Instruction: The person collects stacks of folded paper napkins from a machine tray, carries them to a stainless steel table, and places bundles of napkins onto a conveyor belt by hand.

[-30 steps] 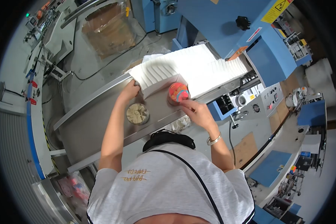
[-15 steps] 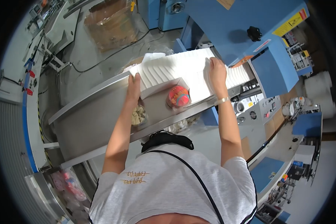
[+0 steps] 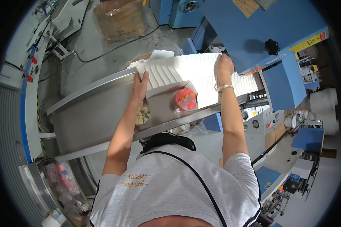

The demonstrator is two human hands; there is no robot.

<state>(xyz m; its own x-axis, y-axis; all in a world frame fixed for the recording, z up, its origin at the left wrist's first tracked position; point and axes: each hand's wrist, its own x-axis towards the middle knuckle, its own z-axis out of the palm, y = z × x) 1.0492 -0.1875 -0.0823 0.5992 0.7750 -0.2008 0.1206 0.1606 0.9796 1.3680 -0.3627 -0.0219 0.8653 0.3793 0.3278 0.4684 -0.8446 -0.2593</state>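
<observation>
Rows of white folded sheets [image 3: 170, 70] lie along the metal tray [image 3: 91, 117]. At their left end, my left hand [image 3: 140, 85] rests against the edge of the stack with its fingers apart. Farther right, my right hand [image 3: 225, 66] is at the upper part of the sheets, its fingers closed; what they hold, if anything, is hidden. A round container with a red and pink top [image 3: 185, 99] stands on the tray in front of the sheets. Partly behind my left forearm is a round container with cream-coloured pieces [image 3: 142, 115].
A large blue machine [image 3: 250, 34] stands at the upper right, over the right end of the sheets. A cardboard box in clear plastic [image 3: 119, 22] sits on the floor beyond the tray. Bagged pink items [image 3: 66, 178] lie at the lower left.
My right hand has left the red-topped container and moved up and right onto the sheets. My left hand has stayed by the left end, its fingers now more spread. The view has shifted.
</observation>
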